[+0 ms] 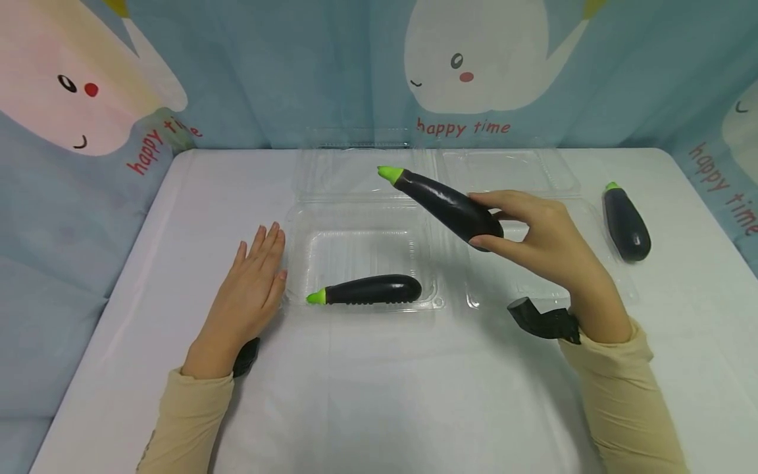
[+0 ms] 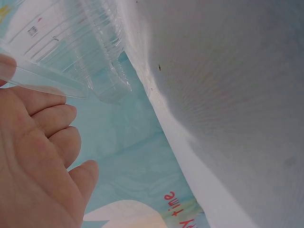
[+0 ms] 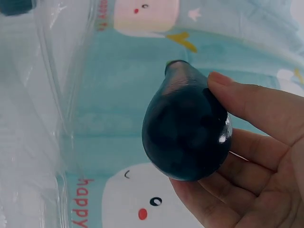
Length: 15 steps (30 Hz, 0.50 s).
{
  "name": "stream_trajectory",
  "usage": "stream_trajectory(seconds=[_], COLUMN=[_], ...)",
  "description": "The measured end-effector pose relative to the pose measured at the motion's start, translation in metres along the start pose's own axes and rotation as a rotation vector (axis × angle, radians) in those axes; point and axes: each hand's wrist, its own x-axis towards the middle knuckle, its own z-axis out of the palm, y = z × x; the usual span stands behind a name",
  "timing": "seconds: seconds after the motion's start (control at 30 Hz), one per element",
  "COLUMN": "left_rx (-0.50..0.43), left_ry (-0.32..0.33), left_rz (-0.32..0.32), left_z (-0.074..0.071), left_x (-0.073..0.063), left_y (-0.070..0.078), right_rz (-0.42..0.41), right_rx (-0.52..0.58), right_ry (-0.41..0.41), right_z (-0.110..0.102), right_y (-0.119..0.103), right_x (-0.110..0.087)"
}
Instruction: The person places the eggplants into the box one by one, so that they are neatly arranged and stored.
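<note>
A dark eggplant [image 1: 441, 201] with a green stem end is held up by my right hand [image 1: 535, 237], thumb and fingers pinching its fat end. The stem points to the back left, over the clear plastic boxes. From the right wrist view, the round end of this eggplant [image 3: 187, 128] faces the camera between thumb and fingers. My left hand [image 1: 249, 289] has its fingers stretched out along the left edge of the left clear box [image 1: 361, 220], thumb at its rim. Inside that box, near its front wall, lies a second eggplant [image 1: 374, 289], stem to the left.
A third eggplant [image 1: 628, 224] lies on the white table [image 1: 379, 395] at the right, beside the right clear box [image 1: 521, 263]. Both boxes have lids [image 1: 509, 172] folded open toward the back. A blue printed curtain [image 1: 331, 79] hangs behind the table.
</note>
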Motion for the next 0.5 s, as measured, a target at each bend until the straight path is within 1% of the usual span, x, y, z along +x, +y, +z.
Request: stream_trajectory(seconds=[0.23, 0.5], left_rx=[0.006, -0.002], left_ry=[-0.004, -0.010], left_rz=[0.003, -0.005], left_z=[0.000, -0.001], left_x=[0.001, 0.001], left_y=[0.000, 0.001], right_rz=[-0.022, -0.048], right_rx=[0.014, 0.044], right_ry=[-0.010, -0.055], right_z=[0.009, 0.021], right_y=[0.000, 0.002], right_x=[0.006, 0.012])
